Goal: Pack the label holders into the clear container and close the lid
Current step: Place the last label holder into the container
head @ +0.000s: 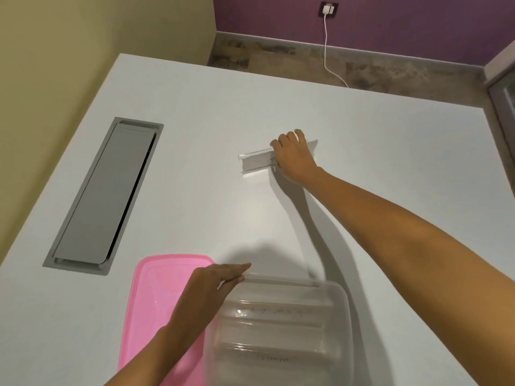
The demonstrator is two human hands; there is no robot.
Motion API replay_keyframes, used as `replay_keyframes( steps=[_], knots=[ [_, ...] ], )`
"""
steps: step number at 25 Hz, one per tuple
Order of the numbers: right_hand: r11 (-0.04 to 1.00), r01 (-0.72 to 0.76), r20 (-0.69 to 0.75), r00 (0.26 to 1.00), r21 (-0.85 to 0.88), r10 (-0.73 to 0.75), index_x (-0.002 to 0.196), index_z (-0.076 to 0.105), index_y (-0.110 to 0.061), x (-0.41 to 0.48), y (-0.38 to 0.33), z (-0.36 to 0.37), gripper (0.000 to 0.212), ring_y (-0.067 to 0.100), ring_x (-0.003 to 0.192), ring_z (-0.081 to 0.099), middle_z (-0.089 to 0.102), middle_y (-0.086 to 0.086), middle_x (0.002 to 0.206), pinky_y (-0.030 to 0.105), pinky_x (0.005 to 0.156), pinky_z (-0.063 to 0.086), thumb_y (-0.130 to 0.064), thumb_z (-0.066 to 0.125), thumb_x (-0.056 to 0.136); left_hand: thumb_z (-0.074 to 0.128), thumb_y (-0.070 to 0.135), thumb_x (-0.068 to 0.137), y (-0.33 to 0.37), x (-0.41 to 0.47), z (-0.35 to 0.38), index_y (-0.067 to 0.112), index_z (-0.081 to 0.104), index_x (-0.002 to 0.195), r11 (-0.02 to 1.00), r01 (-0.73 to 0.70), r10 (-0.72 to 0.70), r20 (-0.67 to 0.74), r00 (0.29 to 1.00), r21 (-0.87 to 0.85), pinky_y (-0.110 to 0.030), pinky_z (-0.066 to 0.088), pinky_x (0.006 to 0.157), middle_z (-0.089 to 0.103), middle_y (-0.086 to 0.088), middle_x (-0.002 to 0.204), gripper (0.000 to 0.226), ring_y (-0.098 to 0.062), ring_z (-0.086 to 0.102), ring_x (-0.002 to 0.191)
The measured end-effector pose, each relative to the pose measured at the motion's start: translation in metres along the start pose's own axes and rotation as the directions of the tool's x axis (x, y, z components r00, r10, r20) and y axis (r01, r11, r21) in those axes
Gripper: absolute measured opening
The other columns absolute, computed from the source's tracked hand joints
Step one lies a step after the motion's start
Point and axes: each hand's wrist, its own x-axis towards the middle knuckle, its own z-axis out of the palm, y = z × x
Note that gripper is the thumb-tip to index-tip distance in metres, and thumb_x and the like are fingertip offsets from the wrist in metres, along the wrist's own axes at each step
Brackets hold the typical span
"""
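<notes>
On white table: right hand fingers gripping one label holder; left hand fingers flat at clear container.

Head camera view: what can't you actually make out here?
- Label holder on the table: its right end is hidden under the right hand.
- Clear container: its near side is cut off by the bottom edge; the count inside is blurred.
- Pink lid: partly covered by the left hand.

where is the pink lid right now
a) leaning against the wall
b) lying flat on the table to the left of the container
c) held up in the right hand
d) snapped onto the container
b: the pink lid lies flat on the table left of the open container, partly under the left hand.
</notes>
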Motion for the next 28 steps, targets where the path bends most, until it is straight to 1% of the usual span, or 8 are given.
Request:
replay_keyframes(
  steps=[3,7,11,15,18,21,24,28],
  knots=[
    [0.999,0.028,-0.017,0.999,-0.037,-0.029,0.098,0.061,-0.001,-0.023,0.004,0.0,0.024,0.035,0.097,0.053,0.06,0.018,0.095,0.046,0.106,0.028,0.009,0.048,0.079,0.064,0.02,0.087,0.002,0.002,-0.004,0.029,0.068,0.113,0.997,-0.046,0.044,0.026,0.999,0.066,0.003,0.036,0.088,0.069,0.014,0.112,0.028,0.011,0.056,0.104],
    [0.999,-0.035,0.052,0.998,-0.025,0.036,0.095,0.06,-0.007,-0.063,0.003,-0.004,0.023,0.03,0.091,0.052,0.06,0.011,0.095,0.037,0.088,0.033,0.007,0.05,0.079,0.053,0.031,0.093,0.01,0.001,-0.011,0.034,0.061,0.123,0.993,-0.055,0.044,0.1,0.994,0.109,-0.016,0.042,0.095,0.064,0.016,0.123,0.031,0.001,0.057,0.114],
    [0.958,-0.223,-0.025,0.973,0.179,0.231,0.101,0.062,-0.003,-0.1,-0.001,-0.019,0.022,0.03,0.085,0.055,0.059,0.013,0.099,0.033,0.075,0.036,0.004,0.046,0.087,0.052,0.038,0.092,0.022,-0.006,-0.016,0.038,0.058,0.124,0.993,-0.082,0.084,-0.014,0.996,0.089,0.001,0.033,0.089,0.059,0.027,0.119,0.032,0.02,0.049,0.102],
    [0.704,-0.336,-0.082,0.869,0.626,0.488,0.098,0.064,-0.004,-0.138,-0.019,-0.055,0.015,0.022,0.075,0.053,0.055,0.01,0.091,0.034,0.068,0.047,-0.012,0.052,0.093,0.061,0.027,0.089,0.037,-0.01,-0.02,0.035,0.06,0.12,0.993,-0.115,0.111,-0.116,0.987,-0.023,-0.008,0.044,0.087,0.063,0.02,0.115,0.031,0.011,0.056,0.1],
    [0.615,-0.278,-0.148,0.822,0.738,0.55,0.093,0.064,-0.009,-0.165,-0.038,-0.082,0.008,0.01,0.066,0.046,0.052,0.002,0.079,0.013,0.062,0.035,-0.013,0.057,0.09,0.064,0.024,0.087,0.047,-0.019,-0.019,0.032,0.06,0.12,0.988,-0.113,0.096,-0.159,0.983,-0.105,-0.015,0.048,0.088,0.063,0.015,0.116,0.034,0.004,0.058,0.104],
    [0.513,-0.196,-0.173,0.792,0.836,0.585,0.09,0.059,-0.017,-0.196,-0.061,-0.108,0.008,0.004,0.064,0.05,0.058,0.003,0.076,0.005,0.062,0.039,-0.01,0.059,0.088,0.068,0.026,0.084,0.055,-0.031,-0.017,0.03,0.057,0.125,0.983,-0.116,0.09,-0.178,0.98,-0.143,-0.014,0.047,0.087,0.06,0.014,0.121,0.043,-0.001,0.057,0.108],
    [0.342,-0.155,-0.086,0.799,0.927,0.595,0.085,0.052,-0.022,-0.224,-0.086,-0.13,0.016,0.014,0.06,0.06,0.064,0.003,0.072,0.023,0.06,0.052,-0.01,0.062,0.086,0.071,0.031,0.08,0.062,-0.04,-0.015,0.03,0.048,0.132,0.978,-0.116,0.087,-0.168,0.982,-0.172,-0.014,0.043,0.09,0.053,0.014,0.13,0.057,-0.002,0.053,0.113],
    [0.201,-0.205,0.053,0.814,0.958,0.578,0.08,0.054,-0.018,-0.254,-0.116,-0.143,0.018,0.004,0.053,0.06,0.065,-0.006,0.065,0.024,0.058,0.052,-0.008,0.069,0.082,0.078,0.039,0.07,0.066,-0.049,-0.015,0.031,0.033,0.141,0.987,-0.102,0.087,-0.12,0.989,-0.121,-0.024,0.037,0.099,0.043,0.017,0.134,0.084,-0.002,0.042,0.12]
  ],
)
